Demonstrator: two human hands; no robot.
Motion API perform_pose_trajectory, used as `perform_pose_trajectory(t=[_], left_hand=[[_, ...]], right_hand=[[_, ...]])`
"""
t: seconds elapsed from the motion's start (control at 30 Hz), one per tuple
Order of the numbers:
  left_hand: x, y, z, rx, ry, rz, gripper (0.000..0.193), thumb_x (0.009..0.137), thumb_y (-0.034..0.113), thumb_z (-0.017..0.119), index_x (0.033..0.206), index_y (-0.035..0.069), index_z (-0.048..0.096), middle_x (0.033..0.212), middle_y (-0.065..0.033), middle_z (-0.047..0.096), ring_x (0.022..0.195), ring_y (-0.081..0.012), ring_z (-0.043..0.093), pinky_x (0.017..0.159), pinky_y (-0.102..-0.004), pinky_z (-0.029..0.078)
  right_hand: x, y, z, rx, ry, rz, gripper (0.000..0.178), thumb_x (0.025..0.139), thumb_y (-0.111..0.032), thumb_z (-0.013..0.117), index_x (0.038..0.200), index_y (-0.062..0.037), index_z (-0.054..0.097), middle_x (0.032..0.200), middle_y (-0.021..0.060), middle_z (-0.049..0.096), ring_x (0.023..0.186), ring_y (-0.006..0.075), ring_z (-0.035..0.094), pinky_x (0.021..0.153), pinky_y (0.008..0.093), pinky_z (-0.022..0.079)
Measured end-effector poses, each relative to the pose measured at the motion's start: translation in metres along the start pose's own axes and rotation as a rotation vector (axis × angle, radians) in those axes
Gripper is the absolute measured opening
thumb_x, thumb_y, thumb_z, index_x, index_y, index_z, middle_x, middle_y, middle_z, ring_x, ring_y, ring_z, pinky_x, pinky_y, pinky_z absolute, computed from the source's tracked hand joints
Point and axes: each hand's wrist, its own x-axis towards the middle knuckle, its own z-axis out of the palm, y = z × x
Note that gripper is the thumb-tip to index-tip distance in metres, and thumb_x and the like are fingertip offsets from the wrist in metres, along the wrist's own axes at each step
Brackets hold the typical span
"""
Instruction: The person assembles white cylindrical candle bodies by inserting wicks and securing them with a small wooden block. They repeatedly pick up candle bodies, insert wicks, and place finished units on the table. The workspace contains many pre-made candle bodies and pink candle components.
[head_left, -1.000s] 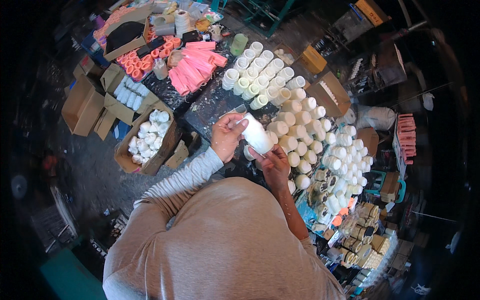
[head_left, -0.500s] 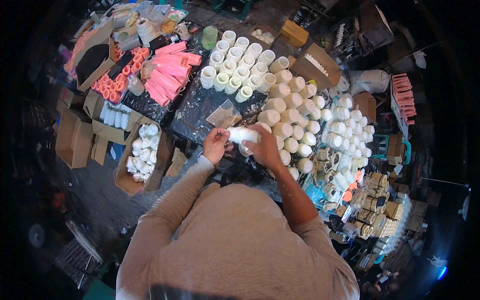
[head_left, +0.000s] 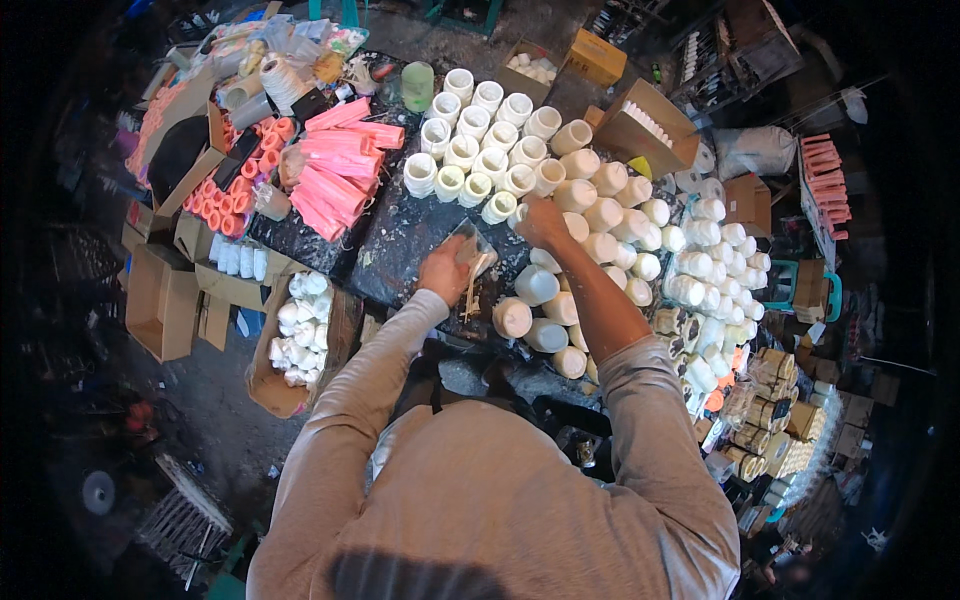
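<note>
My left hand [head_left: 443,272] rests at a small clear plastic box [head_left: 485,258] on the dark tabletop. Its fingers curl at the box's edge, and thin pale strips show inside. My right hand [head_left: 538,222] is closed at the near edge of the white cylinders, its fingertips by a small pale piece. What it grips is mostly hidden. Beyond it stand rows of open-topped white cylinders [head_left: 490,162] with hollow insides. To the right, closed-topped cream cylinders [head_left: 603,215] crowd together, and several more [head_left: 537,285] stand under my right forearm.
Pink tube-like bundles [head_left: 335,170] lie at the left of the dark table [head_left: 395,245]. A carton [head_left: 265,365] of white wrapped pieces stands at its lower left. A green jar [head_left: 417,86] stands at the back. Cardboard boxes [head_left: 650,125] are at the back right.
The white cylinder is no longer between my hands. My right hand has moved up toward the white rows, and my left has gone to the clear box. The whole view has shifted slightly.
</note>
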Motion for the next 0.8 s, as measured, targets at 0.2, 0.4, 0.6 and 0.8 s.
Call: perform_pose_trajectory(t=[0.2, 0.4, 0.6, 0.8], left_hand=[[0.076, 0.032, 0.019, 0.333, -0.209, 0.165, 0.05, 0.095, 0.016, 0.062, 0.143, 0.014, 0.051, 0.111, -0.022, 0.071, 0.089, -0.0468, 0.07, 0.081, -0.0544, 0.057], [0.106, 0.029, 0.029, 0.405, -0.2, 0.257, 0.04, 0.085, 0.009, 0.066, 0.124, 0.013, 0.063, 0.102, -0.0201, 0.072, 0.089, -0.0421, 0.072, 0.078, -0.0541, 0.057], [0.1, 0.025, 0.025, 0.439, -0.227, 0.208, 0.033, 0.088, 0.013, 0.067, 0.12, 0.011, 0.06, 0.103, -0.0213, 0.071, 0.087, -0.045, 0.071, 0.075, -0.0564, 0.057], [0.096, 0.027, 0.027, 0.358, -0.133, 0.216, 0.024, 0.093, 0.017, 0.067, 0.116, 0.01, 0.066, 0.105, -0.0215, 0.072, 0.089, -0.0445, 0.07, 0.078, -0.0549, 0.057]], right_hand=[[0.009, 0.006, 0.02, 0.114, 0.035, 0.075, 0.046, 0.08, -0.02, 0.071, 0.118, 0.0037, 0.06, 0.113, 0.0298, 0.07, 0.11, 0.0451, 0.067, 0.097, 0.0521, 0.053], [0.0, 0.006, 0.02, 0.168, 0.077, 0.163, 0.052, 0.083, -0.029, 0.076, 0.119, 0.0051, 0.062, 0.111, 0.032, 0.071, 0.106, 0.0475, 0.068, 0.094, 0.0516, 0.053], [-0.012, 0.0, 0.013, 0.275, 0.067, 0.24, 0.062, 0.081, -0.029, 0.078, 0.126, 0.0075, 0.057, 0.115, 0.0341, 0.067, 0.109, 0.0488, 0.065, 0.096, 0.0513, 0.053], [-0.017, -0.003, 0.002, 0.229, 0.122, 0.117, 0.065, 0.078, -0.017, 0.078, 0.132, 0.0066, 0.051, 0.117, 0.0345, 0.065, 0.111, 0.0484, 0.064, 0.098, 0.053, 0.051]])
